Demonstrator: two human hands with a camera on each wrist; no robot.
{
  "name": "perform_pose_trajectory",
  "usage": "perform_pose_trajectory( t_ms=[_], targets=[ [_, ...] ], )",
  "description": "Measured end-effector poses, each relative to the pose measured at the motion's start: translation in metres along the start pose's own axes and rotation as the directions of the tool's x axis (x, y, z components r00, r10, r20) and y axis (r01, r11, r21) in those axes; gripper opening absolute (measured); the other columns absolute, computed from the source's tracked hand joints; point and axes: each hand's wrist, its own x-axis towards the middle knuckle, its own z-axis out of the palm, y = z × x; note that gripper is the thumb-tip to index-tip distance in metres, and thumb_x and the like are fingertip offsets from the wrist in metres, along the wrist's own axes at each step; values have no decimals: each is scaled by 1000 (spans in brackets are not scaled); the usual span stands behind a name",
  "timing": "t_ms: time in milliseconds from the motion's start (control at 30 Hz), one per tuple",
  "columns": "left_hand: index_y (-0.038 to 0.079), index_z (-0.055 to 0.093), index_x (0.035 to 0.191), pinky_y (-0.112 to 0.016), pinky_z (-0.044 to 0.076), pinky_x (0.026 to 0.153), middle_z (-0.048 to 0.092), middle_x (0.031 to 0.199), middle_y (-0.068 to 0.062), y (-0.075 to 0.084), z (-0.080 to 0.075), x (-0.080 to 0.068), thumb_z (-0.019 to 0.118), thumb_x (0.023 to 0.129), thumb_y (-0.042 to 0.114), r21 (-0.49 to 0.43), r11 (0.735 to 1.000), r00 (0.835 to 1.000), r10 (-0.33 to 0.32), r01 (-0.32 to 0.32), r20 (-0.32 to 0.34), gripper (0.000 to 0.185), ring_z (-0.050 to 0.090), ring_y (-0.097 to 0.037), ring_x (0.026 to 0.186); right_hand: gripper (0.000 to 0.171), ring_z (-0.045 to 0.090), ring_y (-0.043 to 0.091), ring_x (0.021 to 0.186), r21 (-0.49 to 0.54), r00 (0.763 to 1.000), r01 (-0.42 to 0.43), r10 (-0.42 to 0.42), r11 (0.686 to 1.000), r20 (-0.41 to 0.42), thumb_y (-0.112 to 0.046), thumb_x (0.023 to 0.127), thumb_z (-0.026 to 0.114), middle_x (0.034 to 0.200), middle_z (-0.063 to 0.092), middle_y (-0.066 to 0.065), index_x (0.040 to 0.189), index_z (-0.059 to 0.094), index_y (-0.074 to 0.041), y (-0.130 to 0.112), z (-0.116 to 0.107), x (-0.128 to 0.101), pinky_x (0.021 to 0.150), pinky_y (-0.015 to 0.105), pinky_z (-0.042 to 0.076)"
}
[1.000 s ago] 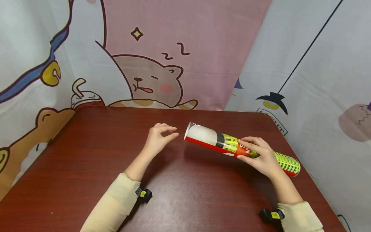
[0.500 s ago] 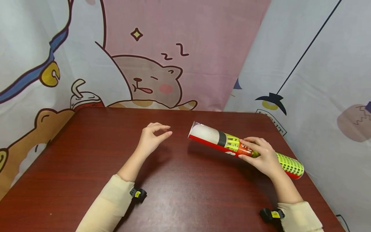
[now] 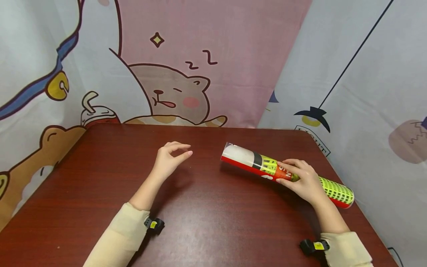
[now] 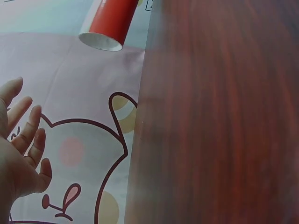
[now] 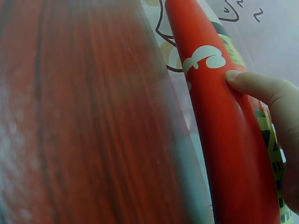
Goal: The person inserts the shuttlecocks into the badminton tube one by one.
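Head view: the tube [image 3: 287, 174] lies slanted over the right side of the table [image 3: 207, 222], its white-capped end toward the middle and lifted a little, its far end out near the right edge. Right hand [image 3: 301, 181] grips it around the middle, fingers [image 3: 290, 164] curled over the top, thumb underneath. From the right wrist, the thumb [image 5: 254, 86] presses on the red side of the tube [image 5: 224, 121], beside a white logo. Left hand [image 3: 168, 160] hovers above the table, well apart from the tube's near end, holding nothing, fingers loosely curled and slightly spread. Left wrist view shows those fingers [image 4: 28, 128] relaxed, the tube's open end [image 4: 100, 41] up ahead. Cartoon bear curtains [image 3: 173, 92] hang behind the table.
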Motion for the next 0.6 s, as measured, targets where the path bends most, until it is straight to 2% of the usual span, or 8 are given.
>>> perform_pose_trajectory(
  t_ms=[67, 300, 600],
  targets=[
    [3, 74, 101, -40, 37, 85, 70, 98, -12, 4, -1, -1, 78, 80, 12, -1, 1000, 1000, -3, 3, -2, 22, 53, -26, 99, 57, 50, 27, 103, -6, 1000, 0, 0, 1000, 5, -20, 65, 89, 114, 59, 7, 118, 69, -14, 1, 1, 0, 78, 48, 37],
    [-5, 72, 100, -38, 38, 84, 68, 98, -21, 36, -9, -9, 75, 81, 3, -2, 1000, 1000, 4, -4, -1, 21, 54, -29, 98, 56, 50, 28, 102, -21, 1000, -5, 5, 1000, 24, -21, 66, 88, 113, 59, 7, 118, 69, -14, 4, 3, -3, 78, 48, 36],
    [-4, 72, 99, -34, 38, 83, 68, 96, -19, 35, -11, -11, 76, 80, 3, -4, 1000, 1000, 14, -14, -18, 20, 55, -29, 96, 55, 50, 28, 102, -40, 998, -4, 7, 999, 60, -23, 66, 88, 111, 59, 7, 117, 70, -15, 5, 7, -3, 79, 49, 38]
  ],
)
